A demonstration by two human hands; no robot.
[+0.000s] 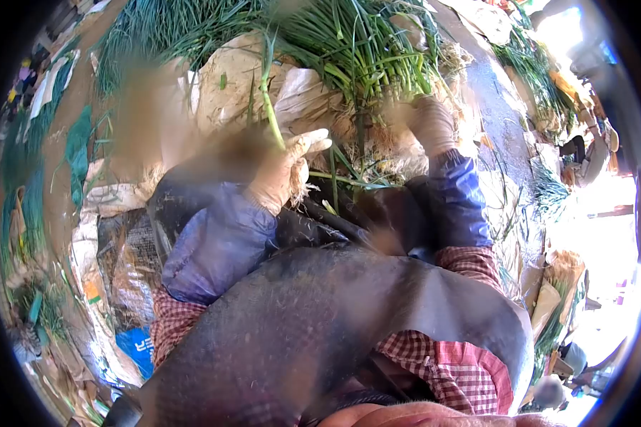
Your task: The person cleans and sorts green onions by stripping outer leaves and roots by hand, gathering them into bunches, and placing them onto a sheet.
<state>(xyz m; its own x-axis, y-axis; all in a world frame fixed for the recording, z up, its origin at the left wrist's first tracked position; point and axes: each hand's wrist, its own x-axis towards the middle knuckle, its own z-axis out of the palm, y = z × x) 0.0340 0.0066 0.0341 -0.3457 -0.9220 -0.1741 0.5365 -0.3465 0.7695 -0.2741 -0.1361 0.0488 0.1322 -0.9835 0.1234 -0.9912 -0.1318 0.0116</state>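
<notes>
My left hand (288,169), in a pale glove, is closed round a single green onion (269,99). The onion's leaves point up and away, and stringy roots show below my fingers. My right hand (432,127), gloved too, reaches to the root end of a large pile of green onions (367,53). A smear on the lens blurs its fingers, so whether they grip any stalks cannot be made out. Loose roots and a few stray stalks lie between my hands, over dark material.
A dark apron (320,320) covers my lap. Pale sacking (231,67) lies under the pile. More green onions (530,67) are heaped at the right, beyond a wet strip of floor (502,89). A blue printed bag (135,349) is at lower left. Other people sit at the right edge.
</notes>
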